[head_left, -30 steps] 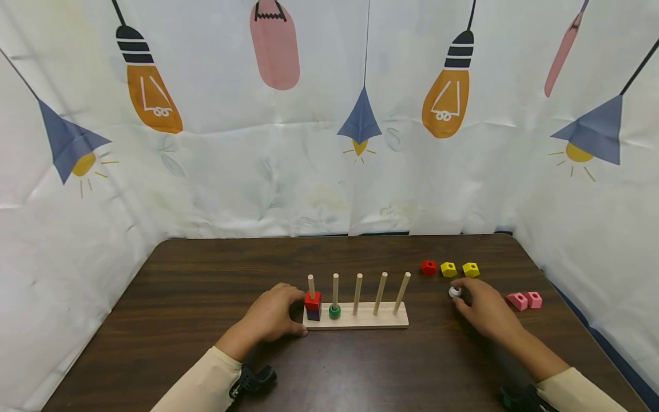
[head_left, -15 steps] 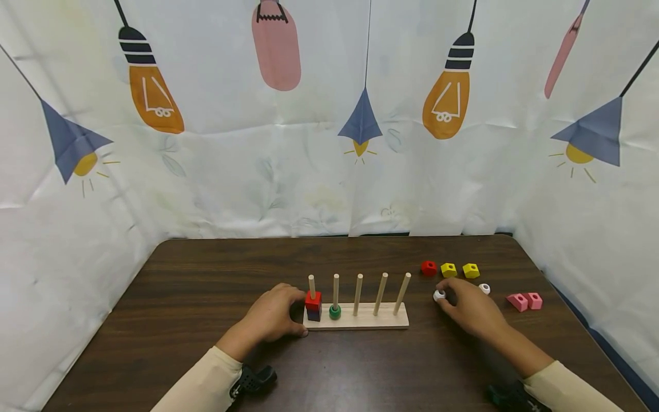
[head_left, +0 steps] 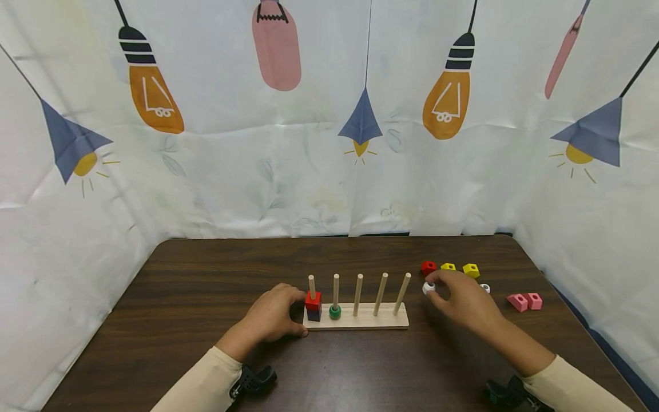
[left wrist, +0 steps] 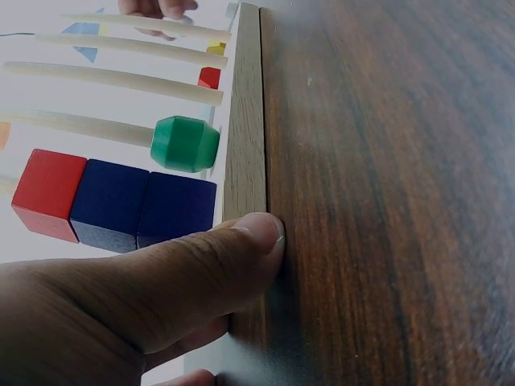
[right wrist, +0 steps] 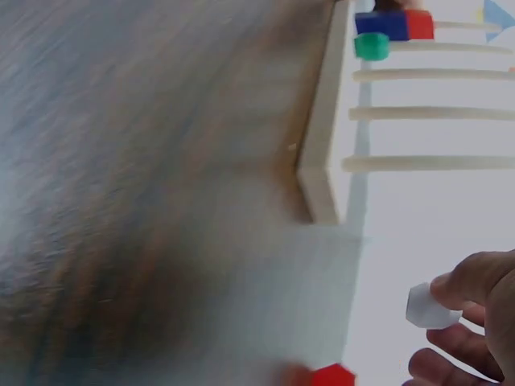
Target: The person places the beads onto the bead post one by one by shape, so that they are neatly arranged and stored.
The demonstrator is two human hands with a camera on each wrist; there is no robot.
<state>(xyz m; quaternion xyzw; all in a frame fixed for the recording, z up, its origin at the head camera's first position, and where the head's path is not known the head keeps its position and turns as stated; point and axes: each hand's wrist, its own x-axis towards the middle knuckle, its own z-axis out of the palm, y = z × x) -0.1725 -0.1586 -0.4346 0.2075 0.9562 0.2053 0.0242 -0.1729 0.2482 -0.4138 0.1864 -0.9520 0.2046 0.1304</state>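
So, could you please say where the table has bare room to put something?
Bare tabletop lies left of the left hand, on the near side of the wooden peg rack, and beyond the rack, left of the loose red bead. It is crowded around the right hand, with yellow beads, a loose white bead and, farther right, pink beads.

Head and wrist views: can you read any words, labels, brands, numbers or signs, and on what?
None can be read.
On the backdrop: drawings only, no lettering seen.
On the peg board and white bead: no print seen.
On the left wristband and right wristband: any marks are too small to read.
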